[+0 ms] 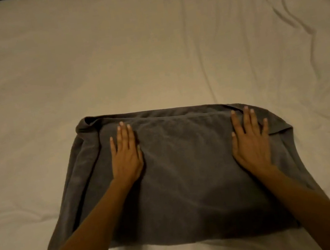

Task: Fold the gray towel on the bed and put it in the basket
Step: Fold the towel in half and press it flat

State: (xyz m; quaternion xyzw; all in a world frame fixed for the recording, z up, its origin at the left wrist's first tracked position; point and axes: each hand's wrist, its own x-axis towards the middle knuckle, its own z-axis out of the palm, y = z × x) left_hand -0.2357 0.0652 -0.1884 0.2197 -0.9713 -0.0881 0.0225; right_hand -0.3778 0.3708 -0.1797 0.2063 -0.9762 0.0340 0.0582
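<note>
The gray towel (188,174) lies folded in a rough rectangle on the white bed (128,55), near its front edge. Layers show along its left side and far edge. My left hand (126,156) rests flat, palm down, on the towel's far left part, fingers together and pointing away. My right hand (251,139) lies flat on the far right part, fingers slightly spread. Neither hand grips the cloth. No basket is in view.
The white sheet is smooth at the left and middle. Deep wrinkles and bunched bedding (292,9) rise at the right and far right corner. The bed's far edge runs along the top of the view.
</note>
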